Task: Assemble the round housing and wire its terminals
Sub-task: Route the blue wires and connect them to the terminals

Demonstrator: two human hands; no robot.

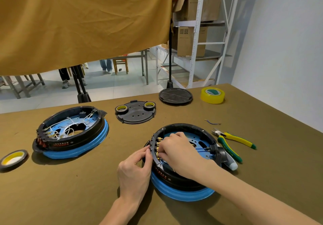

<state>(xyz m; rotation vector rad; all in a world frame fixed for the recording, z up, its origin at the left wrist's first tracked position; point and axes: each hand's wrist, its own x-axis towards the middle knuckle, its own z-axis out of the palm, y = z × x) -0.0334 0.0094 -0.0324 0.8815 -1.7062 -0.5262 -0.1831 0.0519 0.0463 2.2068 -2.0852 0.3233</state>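
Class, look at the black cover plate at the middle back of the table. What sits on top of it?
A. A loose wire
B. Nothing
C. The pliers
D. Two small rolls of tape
D: two small tape rolls rest on the black cover plate, one near each far corner.

Red characters run along the black wall of the round blue-rimmed housing (pixel 181 177) just below the right hand (pixel 176 148), too blurred to read.

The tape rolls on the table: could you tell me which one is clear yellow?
The large tape roll at the far right; the other three are flatter, dark-rimmed rolls.
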